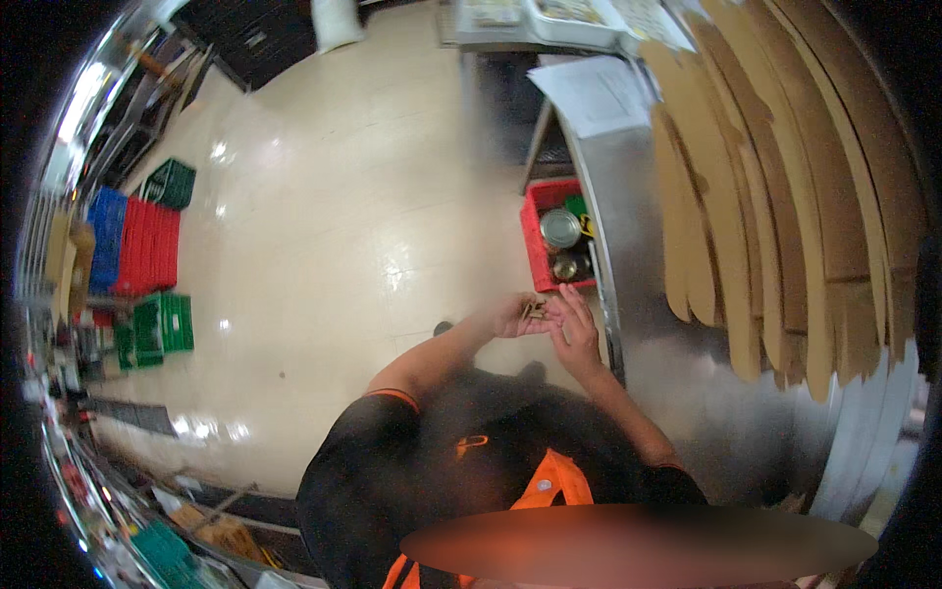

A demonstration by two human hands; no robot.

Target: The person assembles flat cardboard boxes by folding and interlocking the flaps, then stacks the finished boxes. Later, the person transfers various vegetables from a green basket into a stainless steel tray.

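In front of my body, above the floor beside the metal counter, my left hand (510, 316) is closed around several small tan-brown pieces (535, 310). They look like torn scraps of cardboard, but are too small to tell for sure. Close against it on the right is my right hand (579, 339), its fingers stretched upward and the thumb side near the pieces. Nothing shows in its grip. Just beyond both hands stands a red crate (535, 240) holding a round metal tin (560, 229) and other items.
Along my right runs a steel counter (633, 216) bearing a stack of flattened cardboard (785, 196) and white papers (594, 93). A white tray (579, 34) sits at its far end. Red crates (149, 245), blue crates (106, 239) and a green crate (162, 326) stand across the floor at left.
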